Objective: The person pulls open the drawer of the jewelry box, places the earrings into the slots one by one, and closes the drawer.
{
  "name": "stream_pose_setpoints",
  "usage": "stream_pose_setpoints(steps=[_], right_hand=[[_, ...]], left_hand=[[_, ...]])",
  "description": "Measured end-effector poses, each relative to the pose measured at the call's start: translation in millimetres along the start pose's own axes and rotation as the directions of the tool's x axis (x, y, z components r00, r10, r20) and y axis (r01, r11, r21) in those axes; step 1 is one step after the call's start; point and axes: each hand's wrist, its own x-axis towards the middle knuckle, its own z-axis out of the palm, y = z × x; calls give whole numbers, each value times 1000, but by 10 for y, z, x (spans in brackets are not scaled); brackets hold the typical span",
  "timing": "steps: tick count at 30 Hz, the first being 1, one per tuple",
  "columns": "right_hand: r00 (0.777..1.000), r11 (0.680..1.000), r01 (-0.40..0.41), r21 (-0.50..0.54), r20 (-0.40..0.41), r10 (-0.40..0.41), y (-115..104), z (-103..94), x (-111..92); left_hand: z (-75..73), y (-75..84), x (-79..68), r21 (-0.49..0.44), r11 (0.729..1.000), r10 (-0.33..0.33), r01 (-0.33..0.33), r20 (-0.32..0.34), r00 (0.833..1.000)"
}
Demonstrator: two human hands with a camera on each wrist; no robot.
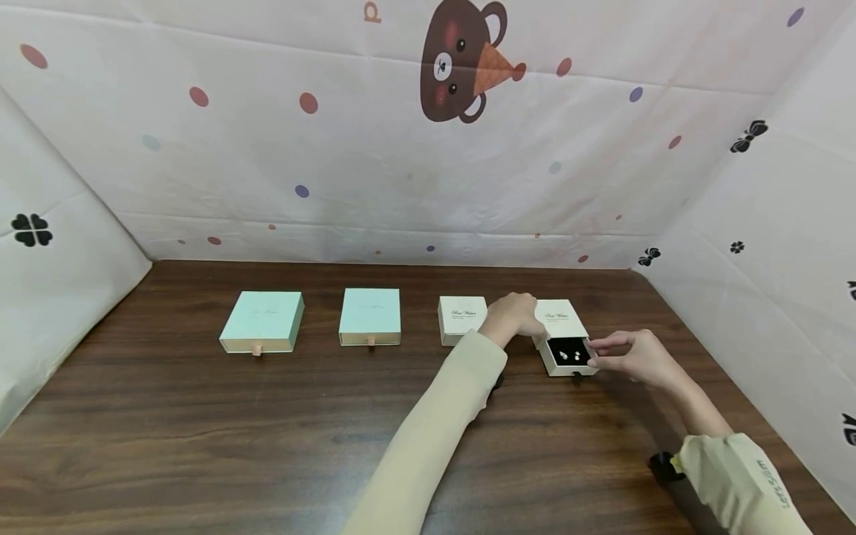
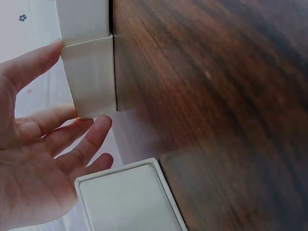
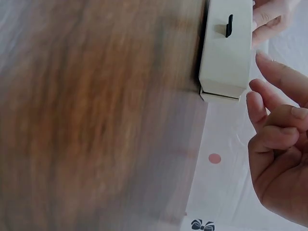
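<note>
A small white gift box stands at the right with its drawer point(image 1: 556, 369) pulled out of the sleeve point(image 1: 565, 321) toward the front. On the drawer's black pad point(image 1: 570, 346) lie two small shiny pieces that look like stud earrings. My left hand point(image 1: 513, 312) grips the sleeve; in the left wrist view its thumb is on one edge of the sleeve point(image 2: 90, 79) and its fingers on the opposite edge. My right hand point(image 1: 635, 358) is at the drawer's right side, fingertips right at the rim. A black pull tab point(image 3: 229, 26) shows on the drawer front in the right wrist view.
Left of the open box stands a closed white box point(image 1: 463, 312), partly behind my left hand. Farther left are two mint-green boxes, one point(image 1: 370, 313) nearer the middle and another point(image 1: 263, 318) beyond it. Patterned white cloth point(image 1: 374, 163) hangs behind the brown wooden table point(image 1: 234, 446).
</note>
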Motion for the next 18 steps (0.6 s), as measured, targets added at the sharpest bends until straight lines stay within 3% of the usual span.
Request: stream_pose_setpoints(steps=[18], right_hand=[[999,998,-21,51,50,18,96,4,-25]], left_hand=[[37,-41,36,-42,999,13,-13,6,1000]])
